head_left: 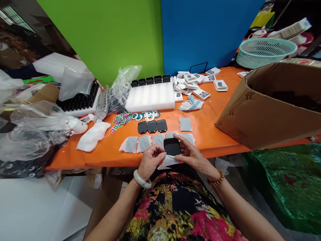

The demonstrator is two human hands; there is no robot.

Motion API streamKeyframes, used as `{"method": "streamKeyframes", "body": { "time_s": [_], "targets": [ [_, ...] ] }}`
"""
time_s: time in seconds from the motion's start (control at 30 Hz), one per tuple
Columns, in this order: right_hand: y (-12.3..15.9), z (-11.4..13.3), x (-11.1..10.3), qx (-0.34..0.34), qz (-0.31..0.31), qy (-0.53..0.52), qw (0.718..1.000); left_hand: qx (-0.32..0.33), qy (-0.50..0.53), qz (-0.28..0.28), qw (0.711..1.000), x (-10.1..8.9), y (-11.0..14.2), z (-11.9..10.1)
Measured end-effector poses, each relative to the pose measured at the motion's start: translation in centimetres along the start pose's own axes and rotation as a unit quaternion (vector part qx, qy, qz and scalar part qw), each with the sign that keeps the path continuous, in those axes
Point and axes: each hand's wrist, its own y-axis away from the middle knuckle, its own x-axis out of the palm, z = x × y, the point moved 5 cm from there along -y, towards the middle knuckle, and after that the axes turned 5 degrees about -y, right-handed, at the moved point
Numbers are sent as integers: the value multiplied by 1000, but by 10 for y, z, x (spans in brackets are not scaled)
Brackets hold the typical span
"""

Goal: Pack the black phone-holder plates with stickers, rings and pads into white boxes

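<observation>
Black case [172, 149], lower edge meeting a white sleeve [168, 161]: probably light, stiff, kinda slick, so take it by the edges. Your left hand [151, 158] seems to pinch the sleeve, your right hand [191, 154] has the case thumb-to-finger, all by the table's [100, 161] front edge.

- Top [165, 214]: black ground, dense floral print, looks like loose fabric from here.
- Print colors: hot pink blooms, biggest one low on the wearer's right; mustard-yellow and olive patches; small white leafy flecks.
- Forearms: bare, sleeves out of sight.
- Left hand [152, 159]: ungloved; thick, smooth, round bangle [141, 182] at the wrist, whitish, glossy.
- Right hand [192, 155]: ungloved too; brown round-bead bracelet [217, 182], wood-looking, snug on the wrist.
</observation>
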Motion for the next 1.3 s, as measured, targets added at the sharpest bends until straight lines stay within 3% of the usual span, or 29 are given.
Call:
{"method": "streamKeyframes", "body": {
  "time_s": [0.3,0.47,0.63,0.73,0.83,1.1,1.3],
  "targets": [
    [21,19,13,-40,-61,12,997,1,60,20,998,7,33,-10],
    [41,28,21,-42,-51,52,996,110,-77,23,991,5,60,-26],
    [58,33,32,-52,-29,77,995,258,-311,-4,915,6,87,-45],
    [64,35,39,-54,-14,73,996,299,-383,8,874,10,96,-50],
    [65,35,41,-62,-16,73,995,313,-407,24,858,11,100,-50],
    [57,37,37,-64,3,117,991,300,-400,51,865,12,81,-45],
    [41,31,25,-47,-15,123,991,244,-335,57,908,12,59,-39]
  ]
}}
